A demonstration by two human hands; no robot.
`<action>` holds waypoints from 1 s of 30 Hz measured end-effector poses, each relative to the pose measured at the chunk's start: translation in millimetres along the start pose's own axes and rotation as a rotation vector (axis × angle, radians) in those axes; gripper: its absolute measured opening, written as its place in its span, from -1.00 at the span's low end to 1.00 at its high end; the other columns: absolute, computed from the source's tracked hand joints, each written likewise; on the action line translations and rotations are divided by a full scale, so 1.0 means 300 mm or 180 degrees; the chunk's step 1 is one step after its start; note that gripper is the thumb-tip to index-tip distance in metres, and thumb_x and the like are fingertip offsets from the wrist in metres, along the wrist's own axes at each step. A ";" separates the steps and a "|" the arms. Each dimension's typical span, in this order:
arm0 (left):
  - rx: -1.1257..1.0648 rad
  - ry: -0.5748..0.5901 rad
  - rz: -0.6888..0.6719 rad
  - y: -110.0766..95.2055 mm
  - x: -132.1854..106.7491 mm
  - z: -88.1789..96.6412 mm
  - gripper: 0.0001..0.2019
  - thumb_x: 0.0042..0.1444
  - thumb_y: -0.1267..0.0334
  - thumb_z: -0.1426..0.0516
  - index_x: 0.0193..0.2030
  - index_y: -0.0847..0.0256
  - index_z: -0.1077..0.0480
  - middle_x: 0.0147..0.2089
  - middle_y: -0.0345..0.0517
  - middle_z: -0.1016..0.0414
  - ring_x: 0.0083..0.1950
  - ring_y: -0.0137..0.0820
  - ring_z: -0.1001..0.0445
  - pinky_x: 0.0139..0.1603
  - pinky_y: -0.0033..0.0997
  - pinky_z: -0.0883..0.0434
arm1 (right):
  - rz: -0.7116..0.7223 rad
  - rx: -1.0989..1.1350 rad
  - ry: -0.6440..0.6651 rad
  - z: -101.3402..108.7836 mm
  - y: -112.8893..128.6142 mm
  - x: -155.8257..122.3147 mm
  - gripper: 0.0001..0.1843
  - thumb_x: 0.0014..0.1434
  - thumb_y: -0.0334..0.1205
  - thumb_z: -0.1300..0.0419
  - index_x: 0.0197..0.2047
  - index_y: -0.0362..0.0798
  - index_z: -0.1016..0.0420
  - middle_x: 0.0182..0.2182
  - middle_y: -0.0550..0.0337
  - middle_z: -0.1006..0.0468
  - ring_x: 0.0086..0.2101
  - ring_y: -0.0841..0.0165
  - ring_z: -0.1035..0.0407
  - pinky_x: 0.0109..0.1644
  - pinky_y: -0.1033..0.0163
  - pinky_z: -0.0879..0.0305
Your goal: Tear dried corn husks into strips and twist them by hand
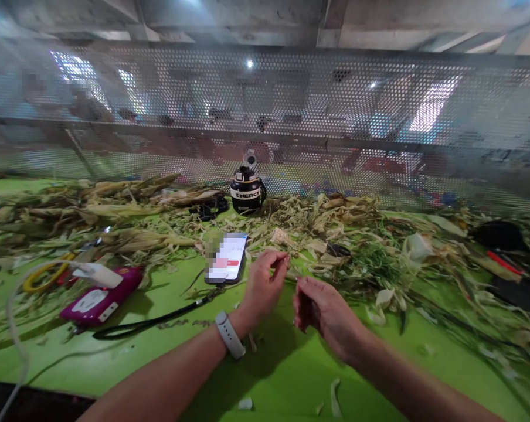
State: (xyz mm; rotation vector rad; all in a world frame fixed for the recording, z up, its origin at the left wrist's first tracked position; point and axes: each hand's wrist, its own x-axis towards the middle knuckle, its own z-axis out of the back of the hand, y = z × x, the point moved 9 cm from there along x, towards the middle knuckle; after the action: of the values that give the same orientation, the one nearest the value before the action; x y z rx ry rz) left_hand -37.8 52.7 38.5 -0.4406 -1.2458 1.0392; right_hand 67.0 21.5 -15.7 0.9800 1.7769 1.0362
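Observation:
My left hand (265, 281), with a pale watch (230, 334) on its wrist, is above the green table, thumb and forefinger pinched together. Close to its right, my right hand (320, 305) has its fingers curled in and the thumb pressed on the forefinger. A thin pale sliver shows between the two sets of fingertips; I cannot make out whether it is held. Just beyond both hands lie shredded corn husks (330, 214). A lit phone (232, 258) on a black strap (150, 325) lies left of my left hand.
A black bottle (246, 190) lettered "ENERGY" stands behind the phone. To the left are a purple power strip (100, 296) with a white charger (97, 274) and a yellow ring of tape (45, 278). A perforated metal screen (265, 111) closes off the back. Dark items (502, 234) lie far right.

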 end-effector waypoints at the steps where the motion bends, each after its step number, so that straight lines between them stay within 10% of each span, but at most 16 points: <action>1: 0.0000 -0.0022 -0.0006 -0.002 0.001 0.003 -0.88 0.14 0.34 -0.07 -0.29 0.27 -0.42 -0.33 -0.09 -0.45 -0.29 -0.39 -0.41 -0.26 -0.43 -0.36 | 0.0063 -0.0047 -0.0089 0.010 0.008 0.000 -0.65 0.02 0.03 -0.23 -0.39 -0.07 -0.26 -0.67 0.38 -0.39 -0.69 0.53 -0.27 -0.62 0.43 -0.19; 7: 0.0029 0.0051 -0.0100 -0.026 -0.005 -0.006 -0.88 0.14 0.35 -0.06 -0.29 0.27 -0.42 -0.33 -0.07 -0.46 -0.27 -0.37 -0.41 -0.23 -0.39 -0.37 | 0.0643 -0.0412 -0.0407 0.057 0.053 0.002 -0.51 0.04 0.03 -0.24 -0.05 0.02 -0.19 -0.75 0.56 -0.23 -0.80 0.58 -0.01 -0.80 0.51 -0.02; 30: 0.0097 0.0152 -0.0402 -0.054 -0.027 -0.025 -0.87 0.17 0.33 -0.04 -0.26 0.26 -0.41 -0.33 -0.06 -0.45 -0.29 -0.37 -0.43 -0.25 -0.39 -0.38 | 0.0685 -0.0833 -0.0239 0.037 0.031 0.036 -0.60 0.16 0.14 -0.06 -0.45 0.01 -0.10 -0.76 0.51 -0.09 -0.79 0.59 0.09 -0.77 0.46 0.12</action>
State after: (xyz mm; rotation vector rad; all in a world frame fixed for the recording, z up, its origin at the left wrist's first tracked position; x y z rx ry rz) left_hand -24.4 39.7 44.0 -0.3567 -1.1982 0.9341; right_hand 75.3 37.2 -13.6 1.0449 1.4535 1.3117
